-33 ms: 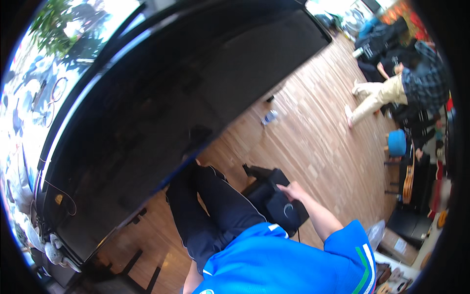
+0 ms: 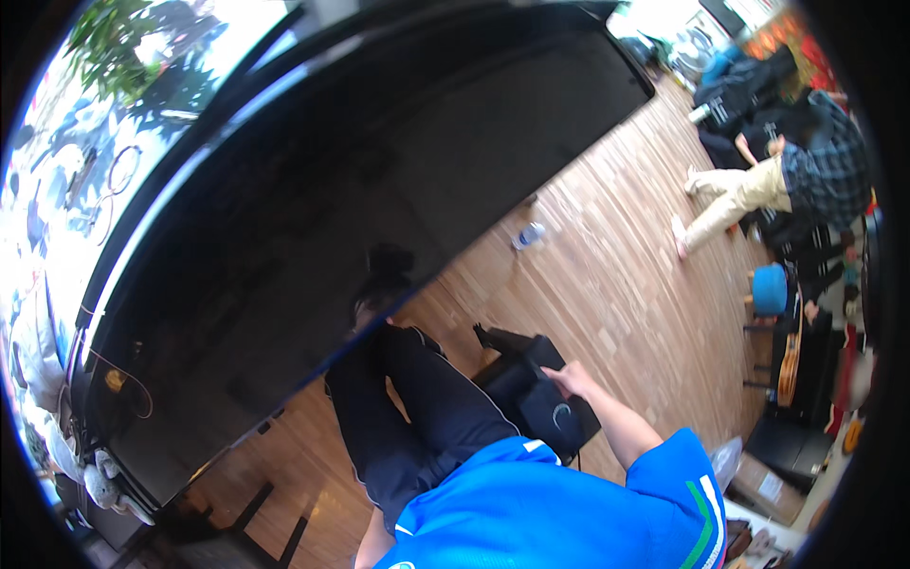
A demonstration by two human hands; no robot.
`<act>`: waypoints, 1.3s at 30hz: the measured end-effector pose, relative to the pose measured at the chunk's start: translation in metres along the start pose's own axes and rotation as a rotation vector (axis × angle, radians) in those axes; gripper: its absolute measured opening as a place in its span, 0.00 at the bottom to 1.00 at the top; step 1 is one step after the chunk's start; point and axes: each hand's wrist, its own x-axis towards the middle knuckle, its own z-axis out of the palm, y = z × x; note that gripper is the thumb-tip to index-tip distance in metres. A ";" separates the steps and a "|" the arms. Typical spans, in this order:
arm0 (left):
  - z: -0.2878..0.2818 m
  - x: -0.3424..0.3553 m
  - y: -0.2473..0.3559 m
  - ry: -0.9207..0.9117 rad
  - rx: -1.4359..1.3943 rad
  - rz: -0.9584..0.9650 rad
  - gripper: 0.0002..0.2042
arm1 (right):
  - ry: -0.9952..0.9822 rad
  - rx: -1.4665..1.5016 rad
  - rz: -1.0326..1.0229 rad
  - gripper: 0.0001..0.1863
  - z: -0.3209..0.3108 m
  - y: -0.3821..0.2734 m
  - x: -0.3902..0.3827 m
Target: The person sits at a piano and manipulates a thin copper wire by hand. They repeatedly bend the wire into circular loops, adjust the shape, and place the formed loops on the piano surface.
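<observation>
My right hand [image 2: 567,379] has its fingers curled on the edge of a black boxy object [image 2: 559,425], which has a cord below it and sits to the right of my legs. A pale forearm of mine [image 2: 374,541] shows at the lower edge, left of my blue shirt; the left hand itself is out of sight. Over my legs and knees stretches a large glossy black panel [image 2: 455,114] with a curved far edge and dark reflections on it.
A clear bottle [image 2: 528,235] lies on the wooden floor [image 2: 645,294]. At right, a person in plaid [image 2: 825,161] is among black bags [image 2: 739,85]; below are a blue stool [image 2: 768,289], a wooden instrument [image 2: 787,370] and a cardboard box [image 2: 768,484]. Dark metal bars [image 2: 251,503] stand lower left.
The whole view has shifted slightly, with things sitting a little lower and to the right in the picture. My right hand stays on the black object.
</observation>
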 end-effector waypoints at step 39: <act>-0.031 0.004 0.171 0.144 -0.684 0.540 0.15 | 0.752 -0.571 -0.880 0.64 0.030 -0.653 -0.217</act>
